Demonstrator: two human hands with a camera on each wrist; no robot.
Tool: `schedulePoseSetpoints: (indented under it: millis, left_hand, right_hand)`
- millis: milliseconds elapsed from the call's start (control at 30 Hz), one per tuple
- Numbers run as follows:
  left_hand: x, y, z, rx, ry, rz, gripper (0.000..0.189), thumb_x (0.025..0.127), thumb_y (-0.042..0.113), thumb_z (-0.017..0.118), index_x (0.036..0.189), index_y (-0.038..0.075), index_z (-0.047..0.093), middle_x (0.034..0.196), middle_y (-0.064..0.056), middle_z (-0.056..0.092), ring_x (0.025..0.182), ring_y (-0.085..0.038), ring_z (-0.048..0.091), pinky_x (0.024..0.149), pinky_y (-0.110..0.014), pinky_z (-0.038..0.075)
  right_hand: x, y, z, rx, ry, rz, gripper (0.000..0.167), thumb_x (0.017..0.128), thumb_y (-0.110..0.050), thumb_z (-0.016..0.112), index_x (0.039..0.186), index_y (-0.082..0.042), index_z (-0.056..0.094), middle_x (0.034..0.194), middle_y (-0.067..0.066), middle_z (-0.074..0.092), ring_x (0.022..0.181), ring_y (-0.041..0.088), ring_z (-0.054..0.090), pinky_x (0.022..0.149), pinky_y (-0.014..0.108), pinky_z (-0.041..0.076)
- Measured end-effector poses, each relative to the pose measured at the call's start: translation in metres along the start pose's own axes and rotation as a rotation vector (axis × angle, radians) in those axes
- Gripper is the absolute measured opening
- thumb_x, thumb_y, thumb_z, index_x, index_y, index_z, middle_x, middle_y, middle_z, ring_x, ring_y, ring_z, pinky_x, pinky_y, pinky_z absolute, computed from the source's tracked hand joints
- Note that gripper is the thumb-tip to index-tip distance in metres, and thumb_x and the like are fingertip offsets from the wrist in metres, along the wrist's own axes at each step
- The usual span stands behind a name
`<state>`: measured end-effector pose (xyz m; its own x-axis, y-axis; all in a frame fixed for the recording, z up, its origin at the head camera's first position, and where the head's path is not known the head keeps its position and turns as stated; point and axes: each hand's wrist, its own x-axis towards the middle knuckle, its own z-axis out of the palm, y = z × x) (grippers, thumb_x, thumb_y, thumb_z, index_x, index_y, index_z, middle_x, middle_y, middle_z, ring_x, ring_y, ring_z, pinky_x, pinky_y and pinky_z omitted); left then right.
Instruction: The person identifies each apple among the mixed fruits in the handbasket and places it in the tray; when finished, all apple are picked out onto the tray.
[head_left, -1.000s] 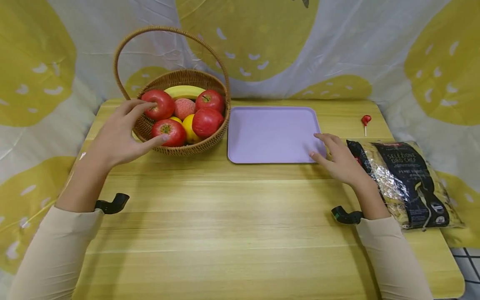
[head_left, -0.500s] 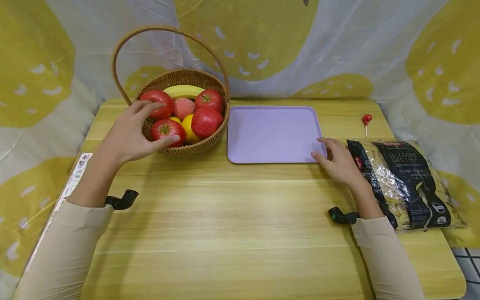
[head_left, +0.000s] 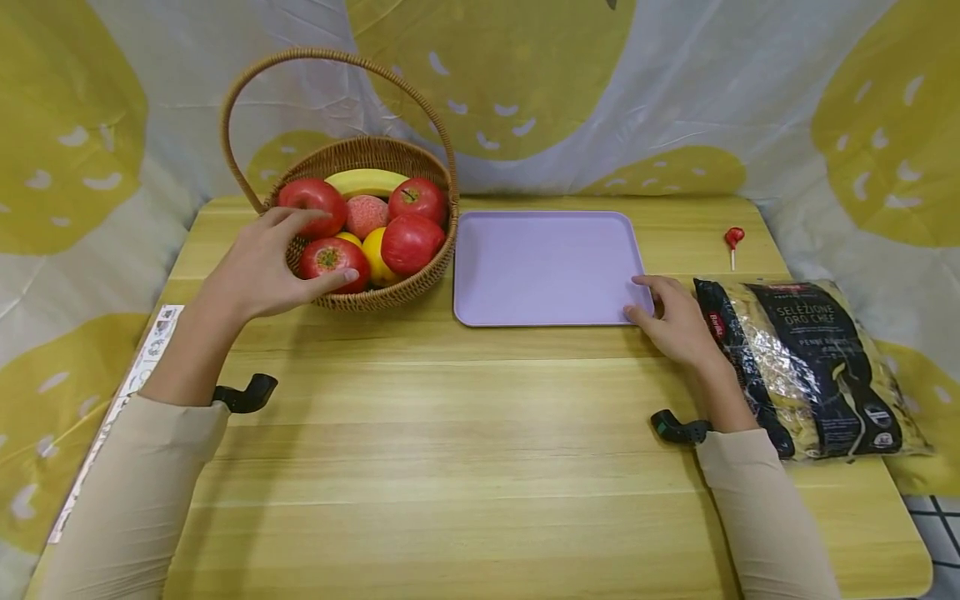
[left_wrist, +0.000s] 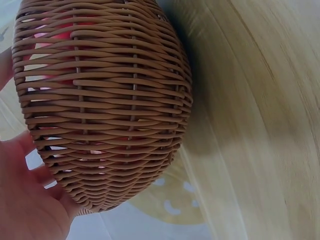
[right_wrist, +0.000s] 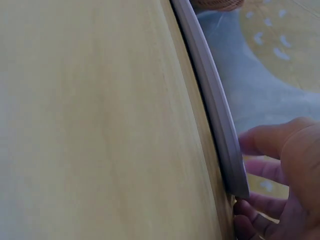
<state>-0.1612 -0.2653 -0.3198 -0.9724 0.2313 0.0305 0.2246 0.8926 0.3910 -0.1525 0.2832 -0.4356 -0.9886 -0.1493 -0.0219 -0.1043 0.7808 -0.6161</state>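
Observation:
My left hand [head_left: 258, 262] reaches over the left rim of a wicker basket [head_left: 408, 292], thumb and fingers spread. Its fingertips overlap the upper left red apple [head_left: 313, 204] and its thumb overlaps the lower left apple [head_left: 335, 262]. In the left wrist view the basket's woven side [left_wrist: 107, 100] hides the fingertips. My right hand [head_left: 678, 321] holds the right edge of a flat lilac tray [head_left: 543, 267] near its front corner. In the right wrist view, the thumb and fingers of the right hand [right_wrist: 295, 180] close around the tray's end [right_wrist: 220, 120].
More red apples [head_left: 412, 244], a banana [head_left: 367, 182], a rough pinkish fruit [head_left: 367, 217] and yellow fruit [head_left: 378, 258] fill the basket under its tall handle [head_left: 337, 55]. A pasta bag [head_left: 817, 367] lies beside the right forearm, a red lollipop [head_left: 734, 239] behind it.
Over the last second my left hand has moved right, further over the apples. My right hand has settled at the tray's right edge. Basket and tray stay in place.

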Motion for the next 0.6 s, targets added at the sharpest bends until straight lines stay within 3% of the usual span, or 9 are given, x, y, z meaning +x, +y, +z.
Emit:
schedulePoseSetpoints:
  millis: [133,433,600]
  left_hand:
    - [0.002,0.000,0.000,0.028,-0.022,-0.004,0.080,0.085,0.062,0.071,0.146,0.014,0.053,0.153,-0.026,0.044,0.135,-0.053,0.042,0.105,-0.073,0.037]
    - [0.011,0.002,0.002,0.065,-0.048,0.022,0.080,0.081,0.067,0.075,0.140,0.015,0.060,0.144,-0.025,0.054,0.126,-0.050,0.050,0.100,-0.066,0.044]
    - [0.014,0.001,0.002,0.091,-0.073,0.038,0.080,0.079,0.069,0.075,0.138,0.016,0.063,0.132,-0.021,0.064,0.115,-0.042,0.059,0.094,-0.061,0.049]
  right_hand:
    - [0.001,0.001,0.002,0.007,0.018,-0.006,0.053,0.097,-0.018,0.068,0.146,-0.002,0.053,0.148,0.031,0.047,0.127,0.044,0.047,0.108,0.061,0.037]
    - [0.002,0.003,0.005,0.023,0.053,0.003,0.051,0.095,-0.011,0.067,0.144,0.000,0.055,0.129,0.027,0.051,0.109,0.038,0.046,0.093,0.052,0.037]
    - [0.002,0.005,0.007,0.044,0.080,0.026,0.049,0.094,-0.009,0.068,0.141,0.002,0.058,0.143,0.027,0.050,0.102,0.034,0.048,0.086,0.041,0.037]
